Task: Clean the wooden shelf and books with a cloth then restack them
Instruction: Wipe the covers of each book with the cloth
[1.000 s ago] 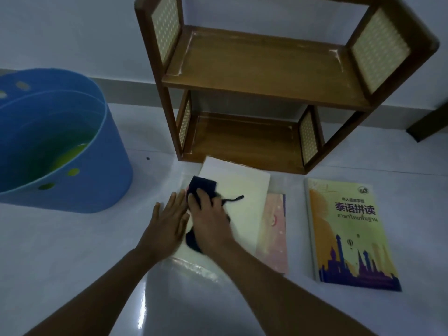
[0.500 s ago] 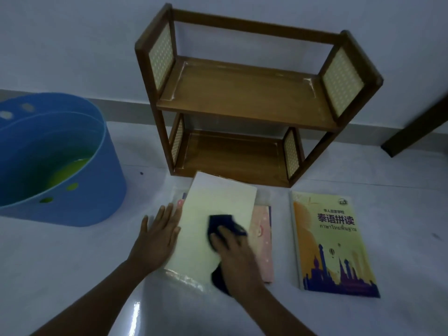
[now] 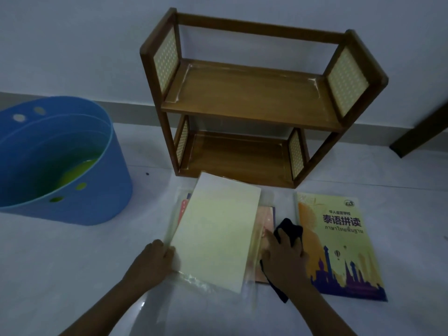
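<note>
**Cloth on the pink book, pale book held at its edge**

A blue tub [image 3: 72, 190] with yellow-green liquid in its bottom stood on the pale floor [image 3: 60, 263] at the left. Against the wall stood the wooden shelf [image 3: 249, 98], two tiers with woven side panels, both tiers bare of books.

In front of the shelf lay the books. At the right, a yellow book [image 3: 339, 248] faced up, its cover reading "泰语拼读" above a line of Thai script too small to read surely, with a round logo in the upper corner and a purple skyline below. A pale cream book [image 3: 215, 231], its cover without legible writing, lay tilted on a clear plastic sleeve and partly over a pink book [image 3: 265, 219].

The left hand [image 3: 155, 260] gripped the pale book's lower left edge, fingers curled at it. The right hand [image 3: 286, 258] pressed a dark cloth [image 3: 289, 229] flat onto the pink book, just beside the yellow one, fingers extended over the cloth.
</note>
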